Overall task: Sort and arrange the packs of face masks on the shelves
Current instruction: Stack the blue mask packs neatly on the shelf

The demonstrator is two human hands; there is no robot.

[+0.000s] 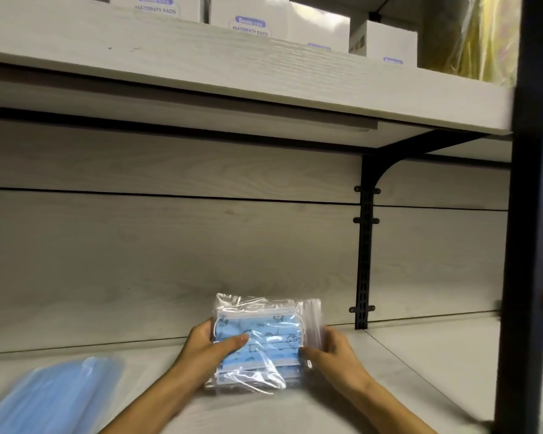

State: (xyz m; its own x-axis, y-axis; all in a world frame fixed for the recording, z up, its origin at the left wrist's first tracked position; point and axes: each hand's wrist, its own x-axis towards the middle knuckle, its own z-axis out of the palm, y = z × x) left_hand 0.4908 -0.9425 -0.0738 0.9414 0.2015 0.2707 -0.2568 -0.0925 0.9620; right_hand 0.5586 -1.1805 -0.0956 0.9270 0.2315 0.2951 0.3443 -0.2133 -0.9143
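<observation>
Low centre of frame: pack of face masks (259,341), clear bag, blue printed masks, held between both hands just above the lower shelf (420,364). Left hand (212,347) clamped on the near-left edge, thumb across the front. Right hand (333,349) pinching the right side by the zip strip. Lower left: blurred stack of plain blue masks (54,393). Upper frame: boxes of maternity pads (251,18). Likely risks: slick plastic slipping from the pinch; pack toppling forward if stood upright without support.
</observation>
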